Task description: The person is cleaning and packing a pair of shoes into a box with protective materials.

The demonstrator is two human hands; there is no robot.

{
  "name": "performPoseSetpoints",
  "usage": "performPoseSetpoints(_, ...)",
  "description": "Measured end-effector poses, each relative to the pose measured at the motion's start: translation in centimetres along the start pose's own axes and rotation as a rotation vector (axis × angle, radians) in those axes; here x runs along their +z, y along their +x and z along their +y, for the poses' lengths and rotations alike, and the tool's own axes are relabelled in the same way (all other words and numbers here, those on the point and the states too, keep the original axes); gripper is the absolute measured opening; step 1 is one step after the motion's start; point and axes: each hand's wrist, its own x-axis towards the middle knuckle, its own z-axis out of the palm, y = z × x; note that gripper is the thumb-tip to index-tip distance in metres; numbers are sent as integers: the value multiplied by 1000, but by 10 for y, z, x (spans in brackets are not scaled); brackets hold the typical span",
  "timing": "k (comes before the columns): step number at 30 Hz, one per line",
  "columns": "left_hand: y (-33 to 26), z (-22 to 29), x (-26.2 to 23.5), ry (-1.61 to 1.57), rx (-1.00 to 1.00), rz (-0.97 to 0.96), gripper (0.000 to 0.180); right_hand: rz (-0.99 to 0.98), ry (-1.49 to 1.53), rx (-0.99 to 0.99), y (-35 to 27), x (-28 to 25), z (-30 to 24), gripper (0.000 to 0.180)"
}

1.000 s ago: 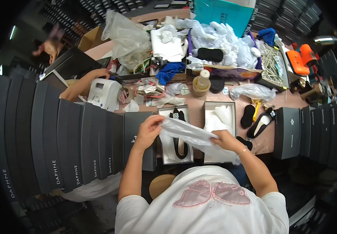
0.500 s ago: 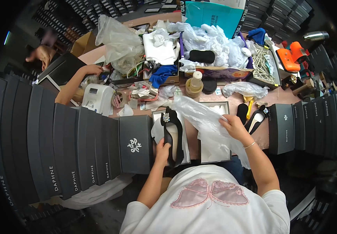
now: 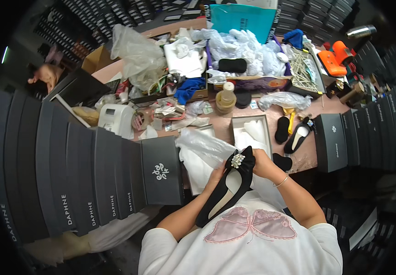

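A black pointed shoe [image 3: 229, 190] with a bow and a sparkling ornament [image 3: 237, 160] is held close to my chest, toe pointing down-left. My left hand [image 3: 216, 175] grips its side near the middle. My right hand [image 3: 263, 163] holds the bow end from the right. A crumpled clear plastic bag [image 3: 202, 145] lies just beyond my hands, over an open white-lined box [image 3: 198, 172]. A second open box [image 3: 249, 130] with white paper sits behind my right hand.
Rows of black shoe boxes [image 3: 92, 174] fill the left, more boxes [image 3: 358, 137] stand at the right. Another black shoe [image 3: 297, 137] and an insole [image 3: 281, 129] lie on the pink table [image 3: 308, 158]. A white label printer [image 3: 115, 120], tape rolls [image 3: 226, 98] and bags crowd the back. Another person's hand [image 3: 46, 73] is far left.
Both hands held the clear plastic bag a second ago, with the shoe lying in the box. The shoe has since been lifted toward my body and both hands now grip it.
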Motion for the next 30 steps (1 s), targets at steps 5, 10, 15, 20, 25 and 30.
performPoseSetpoints(5, -9, 24, 68, -275, 109, 84, 42, -56, -162, -338, -15, -20, 15, 15)
performPoseSetpoints(10, -3, 13, 56, 228, 333, 136, 26, 40, 190, -6, -25, -35, 10, 13)
performPoseSetpoints(15, -20, 28, 61, 88, 62, 21, 36, -41, 297, 400, -27, -58, 8, 18)
performPoseSetpoints(20, -41, 57, 87, 447, -83, -189, 56, -33, 594, 250, -34, -66, 1, 27)
performPoseSetpoints(25, -42, 60, 92, 330, -75, -152, 55, 10, 447, 163, -29, -64, -1, 31)
performPoseSetpoints(30, -41, 61, 81, 549, -73, -131, 57, -64, 273, 33, -21, -73, -9, 37)
